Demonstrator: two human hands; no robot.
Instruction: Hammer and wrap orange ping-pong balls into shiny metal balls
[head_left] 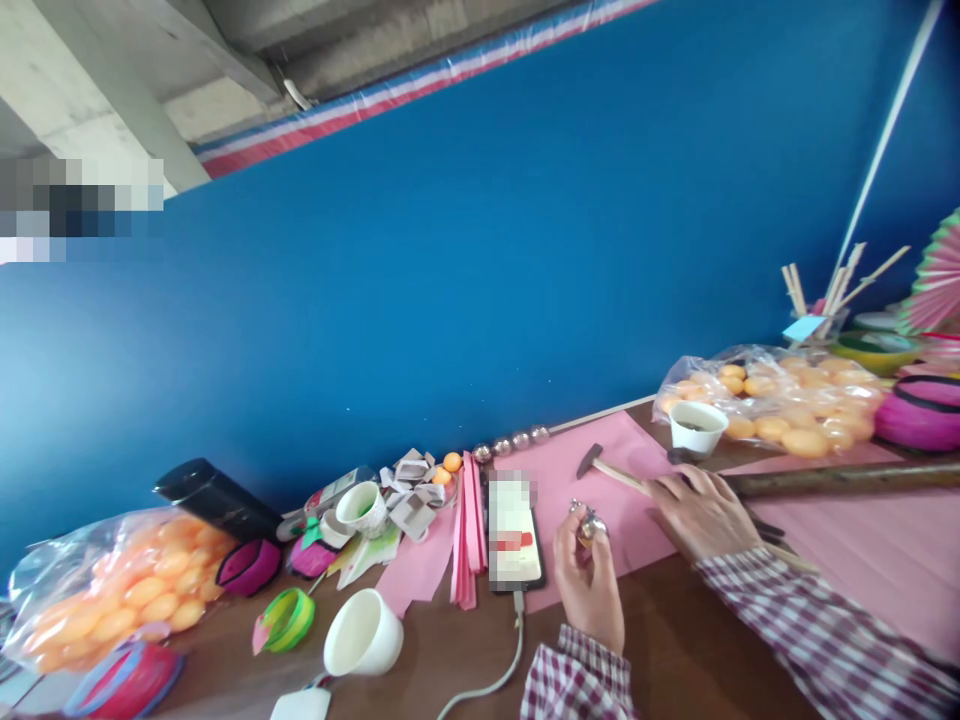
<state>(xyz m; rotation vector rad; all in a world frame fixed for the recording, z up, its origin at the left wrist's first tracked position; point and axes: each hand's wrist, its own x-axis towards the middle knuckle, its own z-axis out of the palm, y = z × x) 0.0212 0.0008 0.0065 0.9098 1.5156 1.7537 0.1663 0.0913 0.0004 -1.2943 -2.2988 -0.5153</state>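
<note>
My left hand [589, 590] is closed, its thumb and fingers pinching a small shiny metal ball [591, 527] above pink paper. A knobbly bit shows on the ball's top. To its right, my right hand [701, 512] lies over the wooden handle of a hammer [622, 478], fingers curled on it. The dark hammer head points left, and the handle's end comes out behind the hand. Left of my left hand lies a phone [514, 530] with a lit screen. Behind it, several similar metal balls [521, 440] stand in a row along the wall.
Bags of orange balls [806, 440] [142, 590] sit at both sides. A white cup [697, 428] stands behind my right hand; another white cup [364, 632] stands front left. Folded pink paper strips [469, 530] flank the phone. A blue wall [480, 250] closes the back.
</note>
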